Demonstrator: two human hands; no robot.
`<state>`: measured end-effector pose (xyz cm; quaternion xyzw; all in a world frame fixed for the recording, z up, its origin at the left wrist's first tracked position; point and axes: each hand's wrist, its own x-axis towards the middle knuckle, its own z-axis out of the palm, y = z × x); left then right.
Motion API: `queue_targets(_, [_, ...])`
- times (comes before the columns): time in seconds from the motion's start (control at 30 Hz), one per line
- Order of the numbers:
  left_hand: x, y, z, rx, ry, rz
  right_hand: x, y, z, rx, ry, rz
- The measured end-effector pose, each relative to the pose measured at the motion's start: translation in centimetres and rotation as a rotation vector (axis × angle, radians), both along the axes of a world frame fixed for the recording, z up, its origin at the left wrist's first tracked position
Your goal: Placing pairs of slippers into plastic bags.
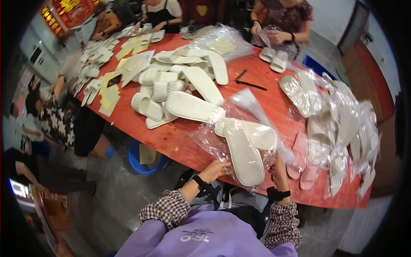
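Observation:
A pair of white slippers [245, 156] lies soles up at the table's near edge, one crossing over the other, in a clear plastic bag [205, 138]. My left hand [215, 170] is closed on the bag's edge left of the front slipper. On the other side, my right hand [278, 170] pinches the film beside the same slipper; its fingertips are partly hidden. A heap of loose white slippers [188, 105] lies just beyond, its nearest sole touching the bagged pair. Close to my right hand are pink slippers [302, 160] in clear film.
Bagged white slippers [338, 124] are piled along the right of the red table [141, 124]. Empty clear bags [250, 105] and black strips [250, 85] lie mid-table. Yellow sheets [110, 96] are at the left. A blue bucket [147, 160] stands below. Several people work around the table.

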<state>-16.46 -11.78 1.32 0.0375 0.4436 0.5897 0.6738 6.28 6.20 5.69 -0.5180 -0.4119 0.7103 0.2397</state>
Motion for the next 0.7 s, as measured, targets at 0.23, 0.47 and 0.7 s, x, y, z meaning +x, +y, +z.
queue_targets(0.23, [-0.2, 0.0, 2.0, 0.095, -0.106, -0.102, -3.9, 0.6, 3.7, 0.432, 0.190, 0.131])
queue_targets(0.47, [-2.8, 1.2, 11.0, 0.486, -0.107, -0.059, -18.9, 1.6, 21.5, 0.506, 0.308, 0.373])
queue_targets(0.7, [-9.8, 4.1, 14.3, 1.000, -0.445, 0.425, -41.3, 2.6, 29.0, 0.413, 0.495, 0.462])
